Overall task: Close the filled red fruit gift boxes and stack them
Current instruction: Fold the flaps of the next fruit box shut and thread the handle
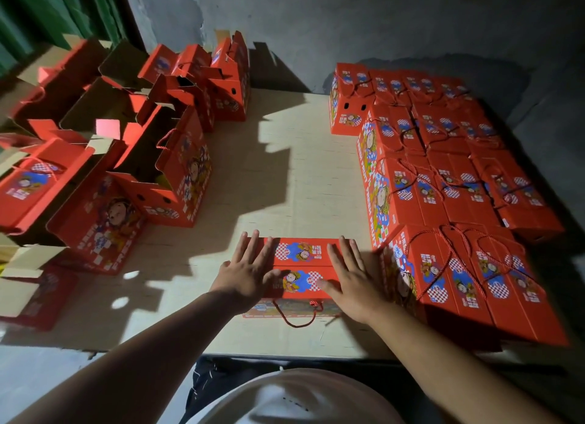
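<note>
A closed red gift box (302, 270) lay on the pale bench (285, 176) at its near edge, just beside the block of closed boxes (449, 183) packed on the right; the left hand (250, 271) and right hand (354, 281) rested flat on its two top flaps, fingers (269, 249) spread wide and gripping nothing; a red cord handle (297, 316) hung down its near side; open boxes (148, 157) with raised flaps crowded the left of the bench.
</note>
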